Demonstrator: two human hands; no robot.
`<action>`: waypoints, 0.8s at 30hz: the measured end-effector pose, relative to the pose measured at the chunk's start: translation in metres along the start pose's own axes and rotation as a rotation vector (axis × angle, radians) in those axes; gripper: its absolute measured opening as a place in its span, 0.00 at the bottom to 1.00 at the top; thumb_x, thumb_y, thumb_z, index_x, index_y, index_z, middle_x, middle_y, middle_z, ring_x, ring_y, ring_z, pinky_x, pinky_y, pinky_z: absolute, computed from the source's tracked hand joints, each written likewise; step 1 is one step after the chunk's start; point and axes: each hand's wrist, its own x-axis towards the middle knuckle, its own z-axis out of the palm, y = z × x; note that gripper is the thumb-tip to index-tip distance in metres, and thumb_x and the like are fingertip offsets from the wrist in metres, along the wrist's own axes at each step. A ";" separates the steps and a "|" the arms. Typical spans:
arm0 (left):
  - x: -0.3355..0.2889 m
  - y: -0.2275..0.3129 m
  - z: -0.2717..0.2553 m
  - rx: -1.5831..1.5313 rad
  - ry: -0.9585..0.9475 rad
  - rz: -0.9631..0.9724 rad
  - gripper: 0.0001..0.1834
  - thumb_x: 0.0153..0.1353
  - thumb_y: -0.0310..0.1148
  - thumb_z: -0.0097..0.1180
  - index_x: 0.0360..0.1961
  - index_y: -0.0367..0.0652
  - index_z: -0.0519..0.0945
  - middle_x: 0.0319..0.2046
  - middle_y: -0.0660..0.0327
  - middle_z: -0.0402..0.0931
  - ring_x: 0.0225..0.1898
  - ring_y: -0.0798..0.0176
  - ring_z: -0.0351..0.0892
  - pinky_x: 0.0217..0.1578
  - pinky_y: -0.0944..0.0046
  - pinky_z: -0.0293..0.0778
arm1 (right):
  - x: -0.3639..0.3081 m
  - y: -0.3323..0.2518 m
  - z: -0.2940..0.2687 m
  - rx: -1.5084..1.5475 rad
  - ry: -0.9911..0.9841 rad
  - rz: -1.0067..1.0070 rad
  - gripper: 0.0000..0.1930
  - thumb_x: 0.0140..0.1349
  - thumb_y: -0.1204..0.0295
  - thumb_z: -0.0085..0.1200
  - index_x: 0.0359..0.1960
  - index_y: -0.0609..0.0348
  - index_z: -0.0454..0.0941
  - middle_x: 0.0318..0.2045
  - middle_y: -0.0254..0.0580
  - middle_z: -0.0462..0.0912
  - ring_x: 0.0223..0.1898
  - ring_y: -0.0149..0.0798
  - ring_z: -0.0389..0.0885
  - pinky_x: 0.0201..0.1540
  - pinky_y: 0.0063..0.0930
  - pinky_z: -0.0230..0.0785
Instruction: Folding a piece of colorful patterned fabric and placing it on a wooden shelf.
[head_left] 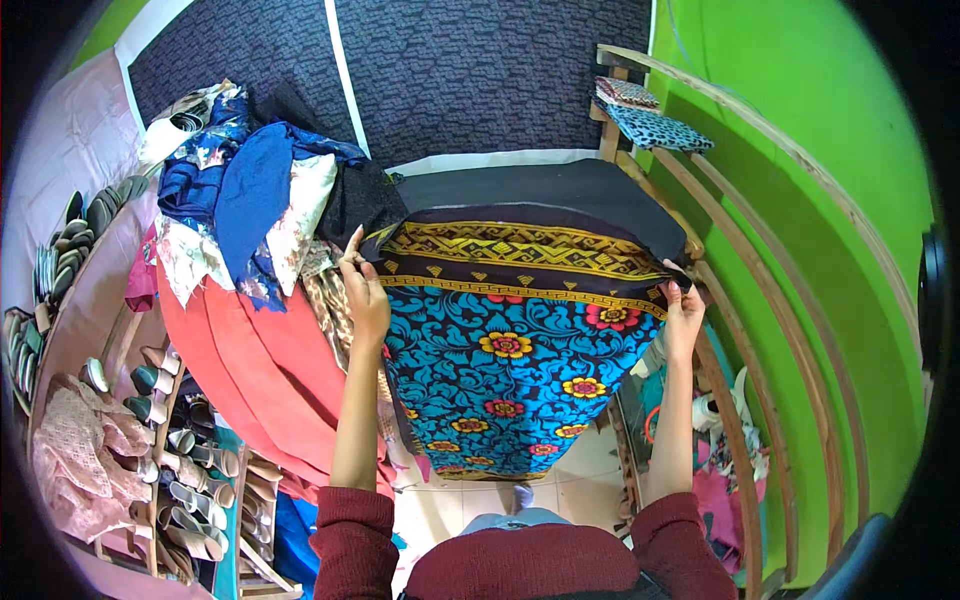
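Setting: home room, likely bedroom. Evidence: bed with wooden frame (pixel 745 440) against green wall (pixel 800 110), heap of clothes (pixel 250 200) on bed, shoe rack (pixel 175 440) at left

A bed (pixel 520 185) with a dark covering served as the supporting surface, bounded on its right by a curved wooden rail (pixel 760 140). A patterned cloth (pixel 510 330), black with a yellow geometric band and blue floral field, lay across the near part of the bed and hung over its front edge. A heap of mixed garments (pixel 250 210) rested at the left of the bed, on a coral-red sheet (pixel 250 380). At the far right corner, two folded printed cloths (pixel 640 115) lay stacked.
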 end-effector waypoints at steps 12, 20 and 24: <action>0.017 -0.030 0.052 0.325 -0.085 0.292 0.29 0.49 0.27 0.64 0.39 0.35 0.53 0.61 0.28 0.41 0.61 0.34 0.53 0.54 0.55 0.59 | 0.072 0.034 0.013 -0.367 -0.231 -0.336 0.25 0.65 0.51 0.38 0.48 0.60 0.75 0.55 0.48 0.71 0.58 0.45 0.68 0.57 0.32 0.60; 0.026 -0.047 0.077 0.587 0.024 0.338 0.31 0.44 0.41 0.69 0.12 0.33 0.58 0.50 0.28 0.54 0.63 0.32 0.45 0.55 0.47 0.56 | 0.082 0.061 0.041 -0.695 -0.263 -0.484 0.30 0.44 0.90 0.47 0.54 0.57 0.69 0.63 0.52 0.57 0.57 0.53 0.67 0.50 0.35 0.65; 0.041 -0.046 0.092 0.721 -0.032 0.176 0.29 0.48 0.46 0.64 0.24 0.23 0.71 0.54 0.22 0.50 0.65 0.32 0.39 0.57 0.40 0.47 | 0.099 0.093 0.050 -0.806 -0.248 -0.521 0.32 0.49 0.80 0.53 0.60 0.55 0.62 0.62 0.60 0.55 0.38 0.54 0.78 0.36 0.37 0.71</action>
